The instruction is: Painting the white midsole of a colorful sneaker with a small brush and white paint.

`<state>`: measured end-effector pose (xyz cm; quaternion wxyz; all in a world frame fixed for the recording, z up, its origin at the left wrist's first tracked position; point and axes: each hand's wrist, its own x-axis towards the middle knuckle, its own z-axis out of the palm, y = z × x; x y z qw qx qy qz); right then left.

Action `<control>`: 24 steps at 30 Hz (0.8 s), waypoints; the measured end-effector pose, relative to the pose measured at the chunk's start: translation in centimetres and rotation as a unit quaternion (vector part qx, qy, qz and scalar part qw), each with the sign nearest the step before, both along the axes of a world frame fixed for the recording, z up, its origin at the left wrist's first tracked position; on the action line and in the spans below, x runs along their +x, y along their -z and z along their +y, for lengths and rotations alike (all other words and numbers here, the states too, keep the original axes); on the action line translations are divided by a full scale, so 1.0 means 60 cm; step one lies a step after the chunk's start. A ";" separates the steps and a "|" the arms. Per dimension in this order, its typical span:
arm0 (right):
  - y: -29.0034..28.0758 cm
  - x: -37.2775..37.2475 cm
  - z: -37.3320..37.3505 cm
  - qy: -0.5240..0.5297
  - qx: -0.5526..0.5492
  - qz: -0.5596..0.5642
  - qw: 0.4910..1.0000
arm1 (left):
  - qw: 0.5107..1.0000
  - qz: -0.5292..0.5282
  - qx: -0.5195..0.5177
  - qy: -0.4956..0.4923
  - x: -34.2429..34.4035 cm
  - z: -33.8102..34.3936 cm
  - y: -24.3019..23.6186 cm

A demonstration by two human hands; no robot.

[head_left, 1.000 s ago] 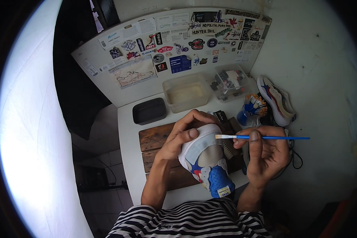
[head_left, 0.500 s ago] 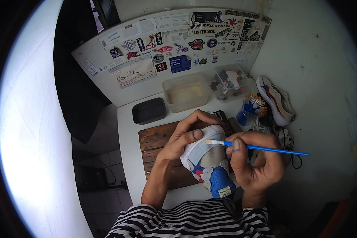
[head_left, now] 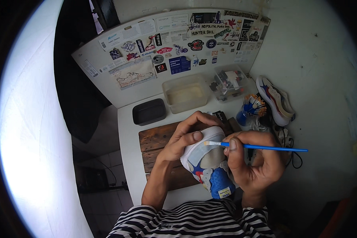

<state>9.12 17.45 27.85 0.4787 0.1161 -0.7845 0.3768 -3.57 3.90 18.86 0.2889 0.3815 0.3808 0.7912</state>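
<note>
My left hand is wrapped round the toe end of a sneaker, its thumb on the white sole rim. The sneaker has grey toe panels, a blue tongue with a small yellowish label, and red and blue patches on the side. In my right hand a slim paintbrush with a blue handle is pinched between thumb and fingers. Its pale bristles touch the light grey panel at the toe, close to the sole edge. The far side of the sneaker is hidden behind my hands.
Below the sneaker lies a dark wooden slatted board on the white table. Behind it stand a black tray, a clear plastic tub and a box of small items. Right of these are a jar of brushes and a second sneaker.
The brush tip has shifted slightly left across the grey toe panel, toward the sole edge. My left hand and the sneaker stay nearly where they were.
</note>
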 end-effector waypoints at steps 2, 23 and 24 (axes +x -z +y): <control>0.004 0.001 0.011 0.022 -0.012 -0.002 1.000 | 1.000 0.004 0.000 -0.006 -0.002 0.001 0.001; 0.203 0.041 0.088 -0.033 -0.513 -0.055 0.856 | 0.987 -0.139 0.025 -0.076 0.039 -0.099 0.042; 0.207 0.046 0.093 -0.030 -0.489 -0.061 0.869 | 0.984 -0.154 0.067 -0.059 0.048 -0.097 0.047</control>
